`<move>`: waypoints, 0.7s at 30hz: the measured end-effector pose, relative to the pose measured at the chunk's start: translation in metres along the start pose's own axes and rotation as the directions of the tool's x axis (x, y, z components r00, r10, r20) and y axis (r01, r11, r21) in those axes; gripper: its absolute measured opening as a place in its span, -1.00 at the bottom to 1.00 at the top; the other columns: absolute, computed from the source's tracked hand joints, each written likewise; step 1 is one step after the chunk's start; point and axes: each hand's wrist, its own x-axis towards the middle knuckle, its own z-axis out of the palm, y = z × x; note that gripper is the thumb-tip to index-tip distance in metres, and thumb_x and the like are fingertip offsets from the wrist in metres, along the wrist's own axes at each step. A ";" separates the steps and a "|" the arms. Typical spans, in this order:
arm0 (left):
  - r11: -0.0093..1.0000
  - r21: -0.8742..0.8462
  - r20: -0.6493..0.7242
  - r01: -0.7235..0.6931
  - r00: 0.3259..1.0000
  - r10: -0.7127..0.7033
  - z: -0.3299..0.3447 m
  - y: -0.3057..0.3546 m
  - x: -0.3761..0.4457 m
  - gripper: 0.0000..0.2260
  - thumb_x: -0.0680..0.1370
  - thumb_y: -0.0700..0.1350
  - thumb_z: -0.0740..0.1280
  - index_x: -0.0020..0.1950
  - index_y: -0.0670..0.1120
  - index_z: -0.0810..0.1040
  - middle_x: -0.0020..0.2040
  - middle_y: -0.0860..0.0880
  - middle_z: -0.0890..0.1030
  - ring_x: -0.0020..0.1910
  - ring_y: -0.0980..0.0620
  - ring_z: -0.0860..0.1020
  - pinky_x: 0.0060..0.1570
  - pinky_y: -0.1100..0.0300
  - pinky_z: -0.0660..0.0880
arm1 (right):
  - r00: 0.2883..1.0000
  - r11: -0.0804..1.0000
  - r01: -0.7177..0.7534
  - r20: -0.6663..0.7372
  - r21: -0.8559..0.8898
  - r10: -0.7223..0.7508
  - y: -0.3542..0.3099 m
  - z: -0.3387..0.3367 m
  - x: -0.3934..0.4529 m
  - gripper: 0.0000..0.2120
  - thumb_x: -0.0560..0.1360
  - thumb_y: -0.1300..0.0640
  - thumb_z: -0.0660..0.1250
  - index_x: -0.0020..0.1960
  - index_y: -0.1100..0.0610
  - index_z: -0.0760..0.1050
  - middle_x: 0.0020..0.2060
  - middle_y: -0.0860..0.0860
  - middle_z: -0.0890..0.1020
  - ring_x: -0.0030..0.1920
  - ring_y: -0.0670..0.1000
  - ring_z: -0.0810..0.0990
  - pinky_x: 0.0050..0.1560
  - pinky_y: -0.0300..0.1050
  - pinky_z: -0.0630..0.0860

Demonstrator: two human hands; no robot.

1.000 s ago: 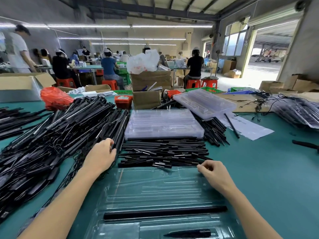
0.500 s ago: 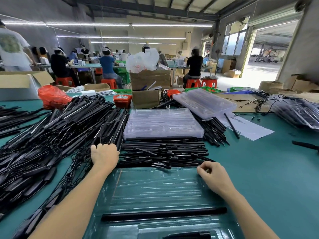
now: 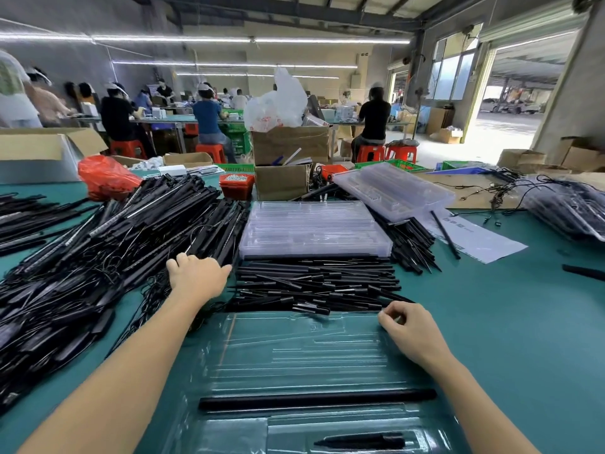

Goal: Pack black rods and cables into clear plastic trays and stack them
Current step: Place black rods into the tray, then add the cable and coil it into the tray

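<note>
A clear plastic tray [image 3: 294, 355] lies on the green table right in front of me. One long black rod [image 3: 317, 399] sits in a slot near me, and a short pointed black piece [image 3: 360, 441] fills the slot below it. My left hand [image 3: 196, 276] lies on the near edge of a big pile of black rods with cables [image 3: 114, 250], fingers curled over a rod. My right hand [image 3: 406, 326] pinches the tray's far right corner with thumb and forefinger. A heap of short black rods [image 3: 317, 283] lies just beyond the tray.
A stack of clear trays [image 3: 314, 231] stands behind the short rods, another stack [image 3: 393, 188] at the back right. Cardboard boxes [image 3: 288, 158], a red bag [image 3: 104, 178] and a white paper sheet [image 3: 474, 237] also sit on the table. People work at tables behind.
Both hands have stayed nearly in place. The left hand has shifted slightly right along the pile's edge.
</note>
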 end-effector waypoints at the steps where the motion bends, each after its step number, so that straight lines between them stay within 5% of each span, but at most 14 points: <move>1: 1.000 -0.023 0.024 0.019 1.000 -0.018 -0.001 -0.001 0.001 -0.51 0.67 0.25 0.03 0.25 -0.05 0.56 0.37 -0.17 0.47 0.37 -0.17 0.32 0.32 -0.08 0.21 | 1.000 1.000 0.005 -0.003 -0.010 -0.005 -0.001 0.000 0.000 -0.75 0.53 0.14 0.37 -0.33 0.05 0.58 -0.49 -0.07 0.59 -0.47 -0.14 0.46 -0.34 -0.20 0.43; 5: 0.968 -0.231 0.006 0.102 0.995 -0.104 -0.003 -0.008 0.000 -0.50 0.68 0.20 0.04 0.30 -0.15 0.53 0.42 -0.20 0.39 0.41 -0.21 0.24 0.35 -0.13 0.18 | 1.000 1.000 0.011 0.000 -0.019 -0.011 -0.002 -0.001 0.000 -0.76 0.53 0.14 0.36 -0.31 0.06 0.58 -0.45 -0.01 0.62 -0.46 -0.14 0.48 -0.32 -0.17 0.46; 13: 0.888 -0.457 -0.158 0.047 0.979 -0.133 0.006 -0.021 -0.034 -0.48 0.70 0.15 0.03 0.02 -0.19 0.63 0.25 -0.22 0.47 0.35 -0.25 0.27 0.32 -0.20 0.15 | 1.000 1.000 0.008 -0.003 0.004 -0.008 -0.003 -0.002 0.000 -0.75 0.54 0.16 0.37 -0.32 0.08 0.59 -0.48 -0.06 0.59 -0.49 -0.17 0.46 -0.41 -0.33 0.38; 18: 0.590 -0.760 -0.371 -0.273 0.927 -0.049 0.001 -0.021 -0.051 -0.54 0.71 0.02 0.09 -0.36 -0.12 0.34 -0.15 -0.11 0.44 0.04 -0.25 0.42 0.01 -0.13 0.36 | 1.000 1.000 0.002 -0.007 -0.012 -0.002 -0.005 -0.002 -0.001 -0.75 0.54 0.15 0.37 -0.31 0.08 0.59 -0.47 -0.05 0.59 -0.48 -0.15 0.46 -0.34 -0.20 0.44; 21: 0.556 -0.720 -0.487 -0.416 0.873 0.022 -0.001 -0.022 -0.051 -0.61 0.70 -0.03 0.14 -0.32 -0.10 0.36 -0.10 -0.07 0.42 0.02 -0.17 0.38 0.05 -0.15 0.41 | 1.000 1.000 -0.001 -0.008 -0.004 0.001 -0.005 -0.002 -0.001 -0.75 0.55 0.14 0.37 -0.31 0.07 0.59 -0.48 -0.05 0.59 -0.50 -0.16 0.45 -0.38 -0.26 0.42</move>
